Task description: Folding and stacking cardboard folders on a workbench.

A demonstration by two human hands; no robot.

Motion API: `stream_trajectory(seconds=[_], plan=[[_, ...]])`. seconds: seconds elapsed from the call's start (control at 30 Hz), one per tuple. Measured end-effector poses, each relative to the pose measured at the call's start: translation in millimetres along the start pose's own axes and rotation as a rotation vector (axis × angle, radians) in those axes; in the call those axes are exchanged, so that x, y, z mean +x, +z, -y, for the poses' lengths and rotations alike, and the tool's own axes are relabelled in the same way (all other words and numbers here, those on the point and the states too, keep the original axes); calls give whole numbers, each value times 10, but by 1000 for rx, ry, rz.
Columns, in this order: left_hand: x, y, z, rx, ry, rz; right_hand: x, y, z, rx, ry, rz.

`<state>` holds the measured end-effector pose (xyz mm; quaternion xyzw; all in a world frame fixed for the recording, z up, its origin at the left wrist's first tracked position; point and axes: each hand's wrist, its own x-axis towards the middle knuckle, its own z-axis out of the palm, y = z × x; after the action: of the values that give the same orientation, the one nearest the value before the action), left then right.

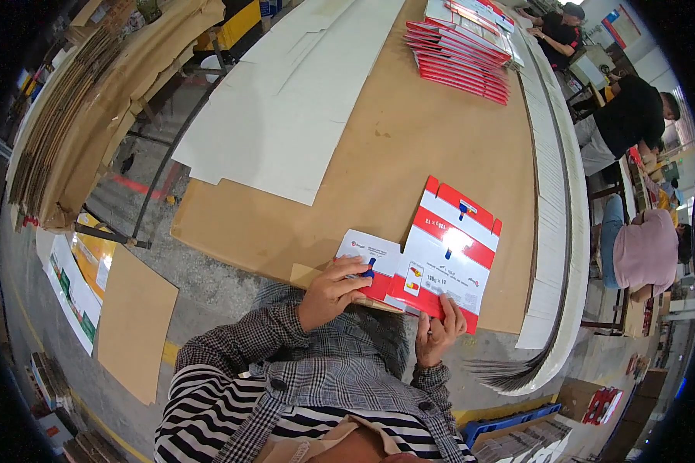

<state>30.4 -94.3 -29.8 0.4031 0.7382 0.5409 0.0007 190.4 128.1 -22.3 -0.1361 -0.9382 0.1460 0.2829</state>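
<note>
A flat printed carton [449, 255], red and white with blue marks, lies at the near edge of the brown-covered table. Its larger panel stretches away from me to the right, and a smaller white-and-red flap [372, 248] sits on the left. My left hand [332, 293] grips the near left side of that flap, fingers together on top of it. At the lower right, my right hand [440, 330] holds the carton's near edge, fingertips on the printed face and thumb at the edge. What lies under the carton is hidden.
A stack of similar red-and-white cartons [463, 58] stands at the table's far end. Large white sheets [286, 100] cover its left side; a long pale stack of sheets [552, 231] runs along the right. Brown cardboard [77, 116] is piled left. Several people work at right.
</note>
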Motion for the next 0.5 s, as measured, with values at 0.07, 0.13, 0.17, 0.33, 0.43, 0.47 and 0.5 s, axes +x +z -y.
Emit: stream_trajectory(seconds=[0.07,0.13,0.17,0.33,0.43,0.47,0.5], plan=[[-4,53,12,-29,-82,-12,-105,51,-56,15,-14,-16],[18,73,-24,3,-100,-2,-184,90,-111,40,-23,-4],[23,83,-41,37,-121,2,-214,116,-142,38,-17,-4],[13,130,-46,81,-153,40,-272,194,-192,26,-47,-30],[21,146,-42,147,-144,71,-258,197,-168,9,-55,-19],[26,148,-47,182,-140,93,-249,200,-158,-8,-57,-5],[77,141,-93,180,-140,98,-257,200,-176,-10,-52,-3]])
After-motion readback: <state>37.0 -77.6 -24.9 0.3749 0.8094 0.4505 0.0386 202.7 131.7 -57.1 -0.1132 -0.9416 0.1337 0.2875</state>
